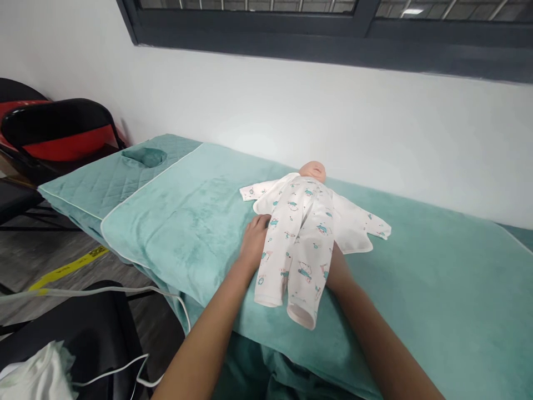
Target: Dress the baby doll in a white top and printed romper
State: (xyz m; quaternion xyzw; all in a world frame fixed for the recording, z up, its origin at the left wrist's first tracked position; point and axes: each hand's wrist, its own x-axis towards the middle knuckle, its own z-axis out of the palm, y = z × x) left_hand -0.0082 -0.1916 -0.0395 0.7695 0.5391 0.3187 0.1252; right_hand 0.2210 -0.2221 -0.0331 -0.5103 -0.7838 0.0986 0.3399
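Note:
A baby doll lies face up on the green cover, its head near the wall. It wears a white long-sleeved baby top, spread open at both sides. Over its front are white baby pants with a teal and pink print, their leg openings towards me. My left hand is at the left edge of the pants, fingers curled in against them, tips hidden. On the other side my right hand reaches in beside the pants, below the top's hem; cloth hides its fingers.
The soft green cover drapes over a long massage bed with a face hole at its left end. A white wall and dark window frame stand behind. Black chairs, a white cable and pale cloth are left.

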